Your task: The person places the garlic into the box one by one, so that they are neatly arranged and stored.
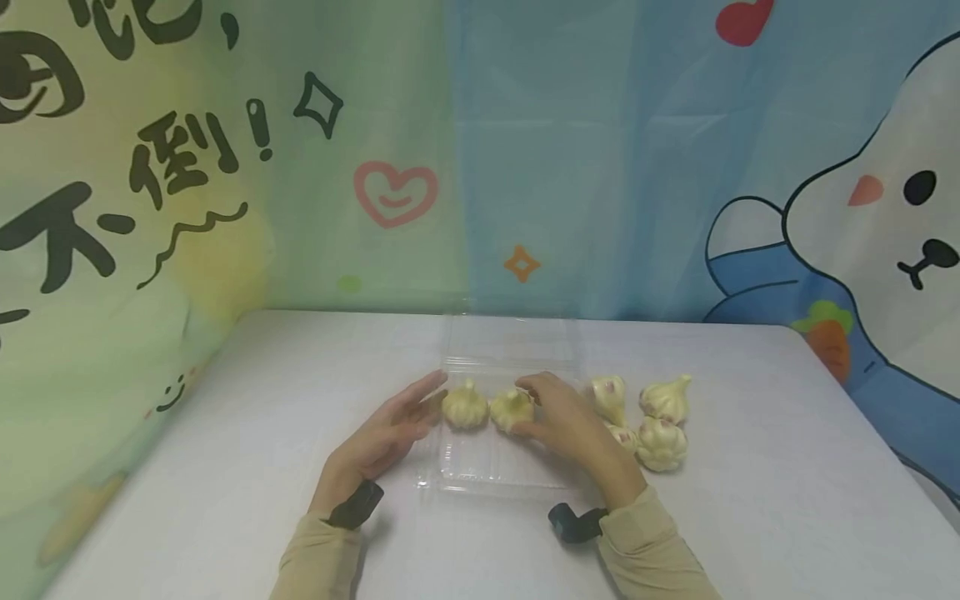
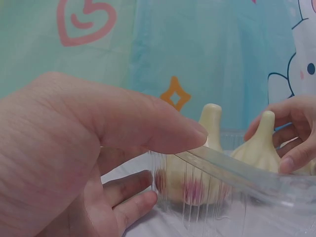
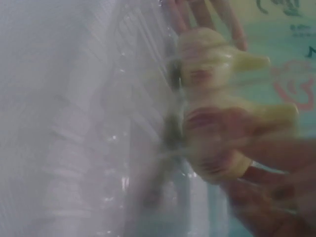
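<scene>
Where things lie: white table
Clear container: open
Left hand: relaxed, thumb at container's rim
Right hand: pinches a garlic bulb inside it (another bulb sits beside)
Loose bulbs: four, right of container

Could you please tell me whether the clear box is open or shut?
The clear box is open: the right hand holds a garlic bulb inside.

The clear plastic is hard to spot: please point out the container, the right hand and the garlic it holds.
Container (image 1: pixel 480 463): head view, bare floor near front.
Right hand (image 1: pixel 572 421): head view, its back.
Garlic (image 1: pixel 507 411): head view, the bulb's middle.
</scene>
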Action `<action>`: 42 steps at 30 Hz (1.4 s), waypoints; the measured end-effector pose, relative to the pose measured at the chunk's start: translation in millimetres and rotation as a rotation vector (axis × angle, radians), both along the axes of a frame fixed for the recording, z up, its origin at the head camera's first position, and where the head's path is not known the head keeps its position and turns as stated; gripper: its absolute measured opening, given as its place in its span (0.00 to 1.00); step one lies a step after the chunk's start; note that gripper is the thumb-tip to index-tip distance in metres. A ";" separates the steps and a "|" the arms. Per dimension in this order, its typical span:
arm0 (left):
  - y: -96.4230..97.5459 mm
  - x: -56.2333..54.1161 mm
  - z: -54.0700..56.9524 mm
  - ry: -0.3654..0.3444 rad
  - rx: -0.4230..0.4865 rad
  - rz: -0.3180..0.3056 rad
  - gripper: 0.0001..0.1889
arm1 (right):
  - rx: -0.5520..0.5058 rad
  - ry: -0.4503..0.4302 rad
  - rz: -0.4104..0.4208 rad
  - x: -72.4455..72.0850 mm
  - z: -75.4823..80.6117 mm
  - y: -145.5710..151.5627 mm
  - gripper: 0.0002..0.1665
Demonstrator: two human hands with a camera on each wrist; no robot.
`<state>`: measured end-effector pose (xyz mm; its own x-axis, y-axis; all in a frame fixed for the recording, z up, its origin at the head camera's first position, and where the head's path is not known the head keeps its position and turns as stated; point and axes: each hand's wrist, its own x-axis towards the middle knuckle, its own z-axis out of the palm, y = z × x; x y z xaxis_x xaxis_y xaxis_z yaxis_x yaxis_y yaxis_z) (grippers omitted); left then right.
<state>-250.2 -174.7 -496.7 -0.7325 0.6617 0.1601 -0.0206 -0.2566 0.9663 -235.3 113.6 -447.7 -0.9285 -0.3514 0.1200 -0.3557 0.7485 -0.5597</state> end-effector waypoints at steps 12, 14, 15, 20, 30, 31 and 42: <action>-4.4 1.3 -0.6 -0.030 0.002 0.026 0.39 | 0.023 0.008 0.015 -2.7 2.0 -6.0 0.32; -4.4 2.0 -1.8 -0.031 0.006 0.024 0.39 | 0.030 0.010 0.019 -2.5 1.1 -6.5 0.30; -4.4 2.3 -2.2 -0.032 0.007 0.022 0.39 | 0.034 0.016 0.023 -2.5 0.6 -6.7 0.29; -4.3 2.7 -1.1 -0.026 0.002 0.018 0.39 | 0.051 0.032 0.019 -1.3 1.4 -7.8 0.29; -3.5 1.6 0.7 -0.028 0.013 0.008 0.39 | 0.058 0.051 0.002 -1.8 1.6 -8.6 0.29; -3.5 1.6 0.7 -0.029 0.012 0.010 0.39 | 0.058 0.052 0.003 -2.0 1.5 -8.6 0.29; -2.9 0.0 -1.6 -0.017 0.001 0.007 0.38 | 0.085 0.050 -0.006 -2.1 0.3 -8.7 0.30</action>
<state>-250.1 -177.6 -498.4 -0.7401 0.6560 0.1481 -0.0355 -0.2580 0.9655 -237.4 104.9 -447.3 -0.9243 -0.3564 0.1367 -0.3768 0.7950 -0.4754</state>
